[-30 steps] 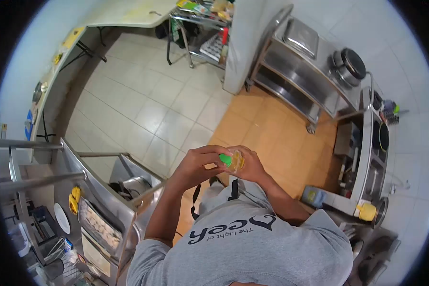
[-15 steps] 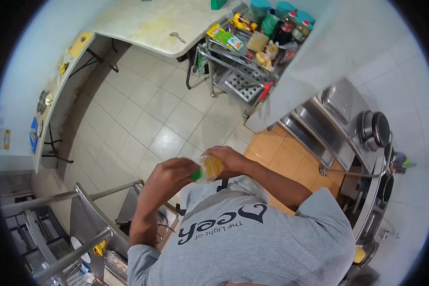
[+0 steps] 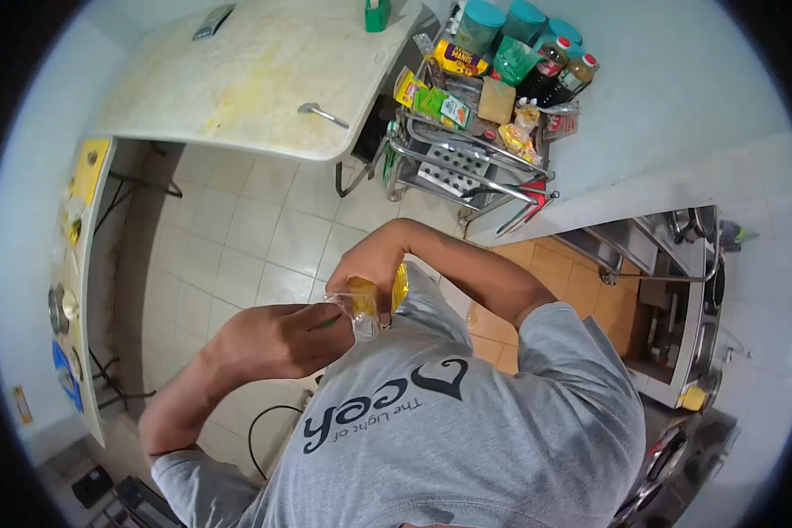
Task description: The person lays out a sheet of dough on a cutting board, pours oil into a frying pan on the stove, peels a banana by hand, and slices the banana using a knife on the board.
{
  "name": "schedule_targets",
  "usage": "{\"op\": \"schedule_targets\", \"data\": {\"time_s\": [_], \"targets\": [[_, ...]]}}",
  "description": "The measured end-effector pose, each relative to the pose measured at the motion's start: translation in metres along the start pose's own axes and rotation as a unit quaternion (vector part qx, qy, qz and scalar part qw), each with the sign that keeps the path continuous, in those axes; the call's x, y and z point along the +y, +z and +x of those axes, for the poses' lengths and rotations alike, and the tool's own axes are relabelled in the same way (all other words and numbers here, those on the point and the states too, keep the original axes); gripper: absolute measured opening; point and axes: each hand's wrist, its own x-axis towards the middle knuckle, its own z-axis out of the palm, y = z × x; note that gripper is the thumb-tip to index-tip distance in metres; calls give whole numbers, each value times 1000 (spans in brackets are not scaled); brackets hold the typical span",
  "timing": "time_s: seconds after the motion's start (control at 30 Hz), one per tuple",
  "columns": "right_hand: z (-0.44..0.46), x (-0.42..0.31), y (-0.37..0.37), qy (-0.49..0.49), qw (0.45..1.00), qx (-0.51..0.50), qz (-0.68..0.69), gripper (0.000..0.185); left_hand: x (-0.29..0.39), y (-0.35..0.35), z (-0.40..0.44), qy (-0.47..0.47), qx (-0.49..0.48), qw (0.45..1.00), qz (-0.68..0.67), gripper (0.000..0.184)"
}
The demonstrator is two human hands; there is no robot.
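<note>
In front of my shirt, my right hand (image 3: 370, 268) is closed around a clear plastic packet (image 3: 361, 304) with yellow contents. A shiny yellow part (image 3: 400, 286) shows on the far side of that hand; whether it belongs to the same packet I cannot tell. My left hand (image 3: 282, 341) is closed against the packet's near left side. Between its fingers a sliver of a small green thing (image 3: 328, 323) shows; the rest is hidden.
A white table (image 3: 176, 106) holds a spoon-like utensil (image 3: 323, 114). Beside it, a metal trolley (image 3: 466, 167) carries food packets, teal-lidded jars and dark bottles (image 3: 546, 66). A narrow shelf (image 3: 84, 290) runs along the left; metal kitchen units (image 3: 669, 334) stand right.
My body and view have turned, so table and trolley sit differently. My left hand has moved closer over the plastic packet, and the green thing is now mostly covered.
</note>
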Motion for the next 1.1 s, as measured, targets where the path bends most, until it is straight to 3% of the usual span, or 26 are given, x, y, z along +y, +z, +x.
{"op": "schedule_targets", "data": {"time_s": [0.13, 0.23, 0.33, 0.47, 0.57, 0.63, 0.67, 0.7, 0.73, 0.8, 0.87, 0.93, 1.0, 1.07, 1.1], "targets": [[23, 29, -55, -102, 954, -49, 277, 70, -77, -21, -17, 107, 0, 993, 47, 17], [40, 64, -99, -147, 940, -50, 303, 76, -131, -20, -24, 147, -4, 987, 67, 18], [51, 91, -151, -125, 927, -109, 337, 91, -179, -17, -27, 197, -44, 976, 82, 20], [62, 106, -221, -186, 931, -80, 305, 97, -257, -32, -20, 249, -113, 958, 85, 20], [59, 124, -278, -198, 939, -55, 277, 94, -313, -36, -20, 219, -133, 965, 52, 21], [48, 125, -309, -188, 943, -23, 275, 89, -351, -41, -21, 179, -97, 979, 19, 21], [39, 117, -320, -181, 947, 94, 248, 85, -373, -46, -22, 162, -77, 984, 4, 21], [21, 110, -344, -165, 937, 221, 214, 81, -415, -55, -33, -19, -71, 997, -6, 24], [14, 106, -354, -147, 914, 336, 174, 77, -440, -52, -46, -224, -49, 965, -130, 29], [15, 113, -371, -114, 819, 536, 167, 66, -491, -37, -77, -259, 3, 966, -21, 44], [18, 112, -389, -97, 719, 675, 132, 64, -537, -19, -111, -328, 97, 936, -78, 55], [25, 121, -411, -60, 638, 764, 77, 67, -573, 9, -153, -419, 173, 850, -268, 54], [43, 146, -431, -55, 527, 845, 76, 73, -600, 44, -187, -440, 229, 758, -423, 42], [58, 155, -447, 15, 452, 892, 4, 74, -612, 78, -200, -503, 203, 698, -467, 38], [66, 156, -451, 60, 425, 903, -5, 74, -613, 91, -203, -486, 198, 666, -530, 36]]}}
